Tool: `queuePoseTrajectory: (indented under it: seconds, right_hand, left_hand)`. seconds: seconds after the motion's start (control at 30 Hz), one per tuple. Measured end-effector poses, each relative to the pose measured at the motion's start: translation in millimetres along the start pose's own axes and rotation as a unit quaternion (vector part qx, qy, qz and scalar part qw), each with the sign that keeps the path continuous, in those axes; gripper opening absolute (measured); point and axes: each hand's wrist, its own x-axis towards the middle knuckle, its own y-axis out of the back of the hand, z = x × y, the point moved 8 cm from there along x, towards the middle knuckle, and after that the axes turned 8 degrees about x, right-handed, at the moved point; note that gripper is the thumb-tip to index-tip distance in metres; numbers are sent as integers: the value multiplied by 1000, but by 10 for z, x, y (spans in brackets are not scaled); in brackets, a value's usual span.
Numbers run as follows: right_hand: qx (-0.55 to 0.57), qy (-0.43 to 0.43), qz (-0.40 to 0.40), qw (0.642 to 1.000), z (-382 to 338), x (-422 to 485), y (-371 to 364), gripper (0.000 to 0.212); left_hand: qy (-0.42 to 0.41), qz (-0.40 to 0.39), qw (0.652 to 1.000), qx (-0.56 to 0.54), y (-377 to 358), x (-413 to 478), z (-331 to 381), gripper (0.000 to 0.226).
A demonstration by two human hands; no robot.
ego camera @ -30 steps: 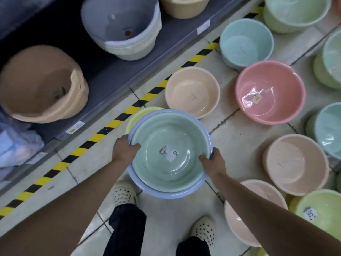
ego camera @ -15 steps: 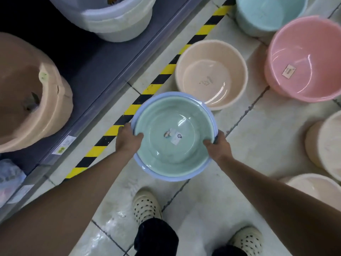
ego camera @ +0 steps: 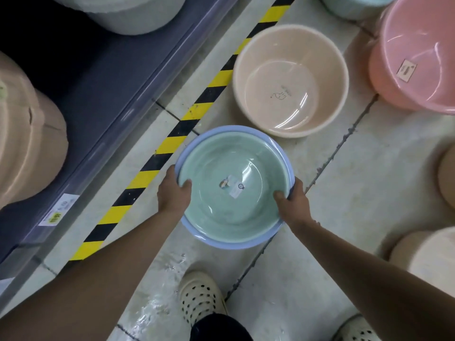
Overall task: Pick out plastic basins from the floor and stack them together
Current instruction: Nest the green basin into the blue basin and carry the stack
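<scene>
I hold a stack of nested basins above the floor: a green basin (ego camera: pixel 234 166) sits inside a blue basin (ego camera: pixel 234 242). My left hand (ego camera: pixel 173 193) grips the stack's left rim, thumb over the edge. My right hand (ego camera: pixel 293 203) grips the right rim the same way. A beige basin (ego camera: pixel 290 80) stands on the tiles just beyond the stack. A pink basin (ego camera: pixel 418 57) with a label stands at the upper right.
A low dark shelf (ego camera: pixel 98 89) runs along the left, carrying tan stacked tubs (ego camera: pixel 27 134) and a pale one (ego camera: pixel 133 13). Yellow-black hazard tape (ego camera: pixel 172 141) edges the floor. Cream basins (ego camera: pixel 428 254) stand at the right. My shoes (ego camera: pixel 199 294) are below the stack.
The view has moved closer and lower toward the floor; the stack stays in both hands. The beige basin now lies nearer the stack, and the yellow-green basin seen under it earlier is out of view.
</scene>
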Motion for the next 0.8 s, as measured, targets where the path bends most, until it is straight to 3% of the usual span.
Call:
queuePoseTrajectory:
  seconds: [0.07,0.17,0.37,0.57,0.8]
  right_hand:
    - [0,5,-3,1000,-4,6,-1,47]
    - [1,9,-7,1000,-36,-37,68,47]
    - [72,22,18,997,-205,-348,659,48]
    - [136,42,66,988,-322,-666,1876,55]
    - [195,29,154,968,62,-1293,3726,46]
  left_hand:
    - [-1,-19,1000,-6,-7,16,-37,53]
    - [-14,-36,999,-19,62,-98,-16,40]
    - [-48,33,993,-99,430,-667,503,15]
    - [-120,11,986,-115,439,-1286,1655,18]
    - [-236,-60,965,-96,-93,-2466,3211,11]
